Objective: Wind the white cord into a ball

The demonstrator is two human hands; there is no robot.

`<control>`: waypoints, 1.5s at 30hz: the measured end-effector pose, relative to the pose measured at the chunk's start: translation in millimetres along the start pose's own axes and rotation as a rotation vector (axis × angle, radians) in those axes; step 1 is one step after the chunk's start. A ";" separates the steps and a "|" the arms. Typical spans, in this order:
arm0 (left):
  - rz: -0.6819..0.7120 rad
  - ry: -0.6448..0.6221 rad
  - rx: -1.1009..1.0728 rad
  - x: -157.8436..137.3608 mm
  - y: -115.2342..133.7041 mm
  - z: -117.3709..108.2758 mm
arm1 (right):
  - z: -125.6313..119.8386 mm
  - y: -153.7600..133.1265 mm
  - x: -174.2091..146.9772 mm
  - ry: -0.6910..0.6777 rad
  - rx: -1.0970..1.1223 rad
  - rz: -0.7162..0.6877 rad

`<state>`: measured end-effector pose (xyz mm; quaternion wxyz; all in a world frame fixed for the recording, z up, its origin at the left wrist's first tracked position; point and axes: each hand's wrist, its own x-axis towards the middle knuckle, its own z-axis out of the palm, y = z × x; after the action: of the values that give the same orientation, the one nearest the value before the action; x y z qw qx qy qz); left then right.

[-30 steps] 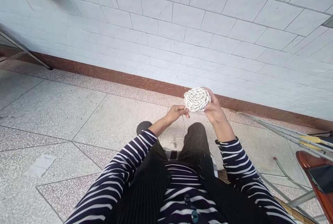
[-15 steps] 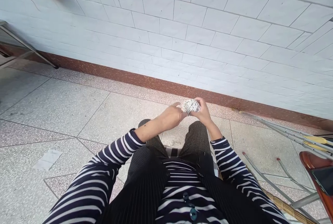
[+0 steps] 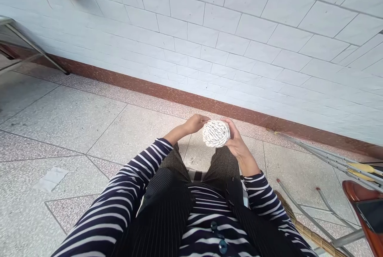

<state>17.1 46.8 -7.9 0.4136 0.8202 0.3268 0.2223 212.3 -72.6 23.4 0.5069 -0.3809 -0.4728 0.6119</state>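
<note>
A ball of white cord (image 3: 216, 134) with dark flecks is held up in front of my knees, wound in crossing layers. My right hand (image 3: 237, 141) grips it from the right, thumb on the near side and fingers curled behind the far edge. At its upper left, my left hand (image 3: 196, 124) is closed, with fingertips pinched together against or right beside the ball. Whatever lies between those left fingertips is too small to make out.
A tiled wall (image 3: 191, 57) with a red-brown skirting stands ahead. Crutches (image 3: 323, 151), a metal-legged chair (image 3: 356, 193) and a straw broom (image 3: 311, 235) are at right. A metal frame (image 3: 32, 44) stands left; white paper (image 3: 53, 178) lies on the floor.
The ball has turned, showing a larger round side, and sits slightly lower and nearer. My left hand has drawn back from its lower left to its upper left; the right keeps its grip.
</note>
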 end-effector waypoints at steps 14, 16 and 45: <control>-0.024 -0.136 0.259 -81.6 11.0 61.1 | -41.0 11.6 30.6 0.574 -0.888 -0.086; 0.136 -0.070 0.451 -76.6 22.2 47.1 | -38.1 33.4 27.7 0.513 -0.925 0.040; -0.168 -0.012 -0.119 -48.0 -13.3 51.4 | -15.2 -19.8 35.2 0.442 -0.438 -0.235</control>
<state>12.1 -9.3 -52.1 0.4807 0.7653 0.3781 0.2009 225.0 -34.4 38.9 0.5705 -0.5471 -0.5124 0.3356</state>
